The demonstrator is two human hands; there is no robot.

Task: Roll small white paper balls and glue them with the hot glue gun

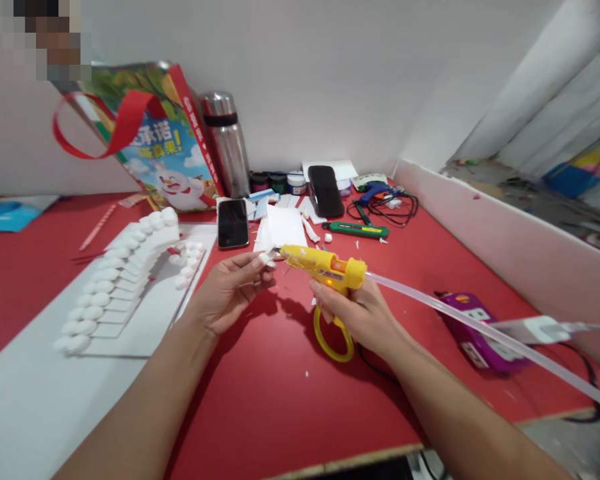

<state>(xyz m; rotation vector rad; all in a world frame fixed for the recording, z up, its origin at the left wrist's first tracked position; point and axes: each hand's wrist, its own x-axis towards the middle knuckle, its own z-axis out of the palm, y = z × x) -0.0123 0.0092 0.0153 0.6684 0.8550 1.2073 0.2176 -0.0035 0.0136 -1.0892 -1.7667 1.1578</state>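
My right hand [363, 313] is closed around the grip of a yellow glue gun [325, 267] with a long clear glue stick [480, 330] trailing out its back. The gun's nozzle points left and touches a small white foam piece [266, 258] pinched in the fingertips of my left hand [230, 287]. Both hands hover over the red table [260, 400]. To the left lies a white foam staircase model [120, 287] edged with several white balls, resting on a white board [25, 393].
Behind the hands lie two black phones [233, 223] [325, 191], a white foam sheet [283, 228], a green cutter [356, 231], a blue glue gun [377, 193], paint jars [277, 181], a steel flask [226, 143] and a colourful gift bag [150, 133]. A purple power strip [475, 333] sits right.
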